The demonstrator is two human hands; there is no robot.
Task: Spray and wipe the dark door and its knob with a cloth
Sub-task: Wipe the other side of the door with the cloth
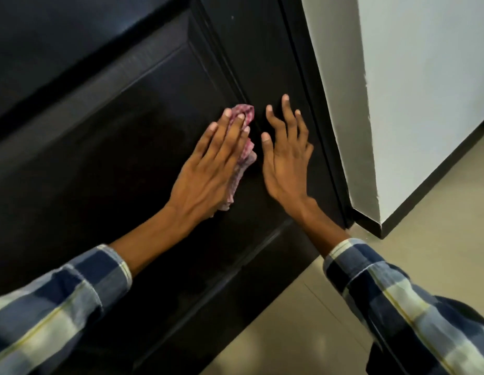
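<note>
Left hand [208, 163] presses the half-hidden cloth [242, 147] flat on the door [100, 131] — right hand [285, 155] splayed, seemingly touching.

No legible text, label, brand, number or sign appears anywhere in view. The dark door [105, 147] carries no lettering or marking. The pink checked cloth [245, 147] shows a woven pattern only, no tag or print. The white wall [425, 90] bears no notice.
</note>
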